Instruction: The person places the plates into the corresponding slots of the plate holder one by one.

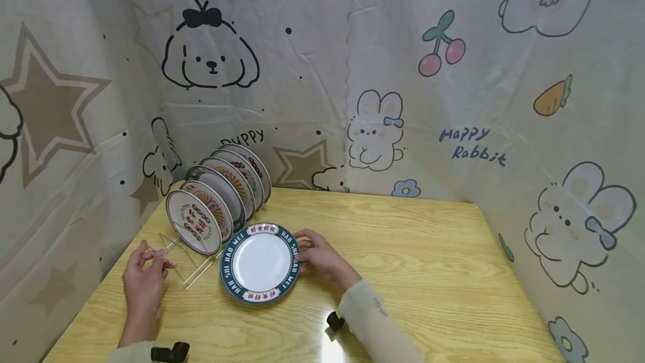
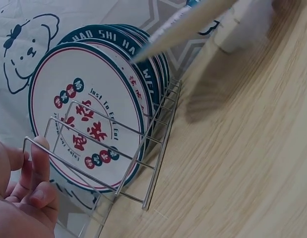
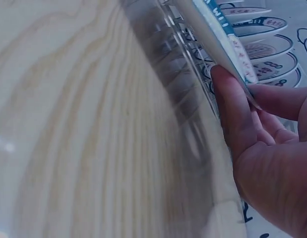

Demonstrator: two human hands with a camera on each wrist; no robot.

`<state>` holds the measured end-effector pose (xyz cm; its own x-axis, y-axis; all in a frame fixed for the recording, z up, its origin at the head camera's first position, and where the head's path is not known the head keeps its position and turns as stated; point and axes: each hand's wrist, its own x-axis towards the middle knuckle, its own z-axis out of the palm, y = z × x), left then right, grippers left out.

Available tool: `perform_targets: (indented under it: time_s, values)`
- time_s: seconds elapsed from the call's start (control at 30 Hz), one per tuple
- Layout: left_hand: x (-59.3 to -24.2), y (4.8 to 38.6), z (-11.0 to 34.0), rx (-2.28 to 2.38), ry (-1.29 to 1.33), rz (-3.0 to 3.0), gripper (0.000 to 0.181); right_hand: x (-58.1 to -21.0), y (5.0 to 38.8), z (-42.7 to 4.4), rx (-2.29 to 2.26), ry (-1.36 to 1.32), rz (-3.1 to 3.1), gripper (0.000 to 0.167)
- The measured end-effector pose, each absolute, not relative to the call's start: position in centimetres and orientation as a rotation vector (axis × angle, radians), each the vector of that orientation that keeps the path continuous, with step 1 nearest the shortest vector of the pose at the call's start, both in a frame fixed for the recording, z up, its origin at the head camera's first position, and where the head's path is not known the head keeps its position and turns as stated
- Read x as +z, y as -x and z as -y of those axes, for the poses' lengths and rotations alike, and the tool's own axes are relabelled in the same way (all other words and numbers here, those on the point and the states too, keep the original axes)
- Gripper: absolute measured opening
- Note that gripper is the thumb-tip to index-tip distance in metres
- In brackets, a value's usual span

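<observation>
My right hand (image 1: pixel 322 256) pinches the right rim of a white plate (image 1: pixel 262 262) with a dark green lettered border. That plate is tilted, its face toward the head camera, in front of the rack and to the right of its near end. In the right wrist view the thumb and fingers grip its edge (image 3: pixel 220 47). At the rack's near end, my left hand (image 1: pixel 143 279) holds a wire loop of the metal dish rack (image 2: pixel 152 183) between thumb and fingers. Several plates stand on edge in the rack, the nearest white plate (image 1: pixel 194 223) bearing red characters.
The rack stands along the left side of a wood-grain table (image 1: pixel 403 262). A patterned cloth (image 1: pixel 312 71) hangs behind the table and along both sides. Black wrist mounts (image 1: pixel 170 352) sit at both sleeves.
</observation>
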<state>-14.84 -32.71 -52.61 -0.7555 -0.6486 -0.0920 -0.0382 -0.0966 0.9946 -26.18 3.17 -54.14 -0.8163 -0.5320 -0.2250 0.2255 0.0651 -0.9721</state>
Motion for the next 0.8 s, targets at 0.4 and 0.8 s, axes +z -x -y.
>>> perform_targets:
  time_s: [0.4, 0.8]
  values:
    - [-52.8, 15.4, 31.3, -1.911, -0.706, 1.828, 0.067, -53.4, 25.9, -5.3, -1.903, 0.389, -1.759, 0.057]
    - [-52.9, 15.7, 29.7, -1.864, -0.702, 1.898, 0.065, -53.0, 25.2, -6.3, -1.873, 0.475, -1.707, 0.063]
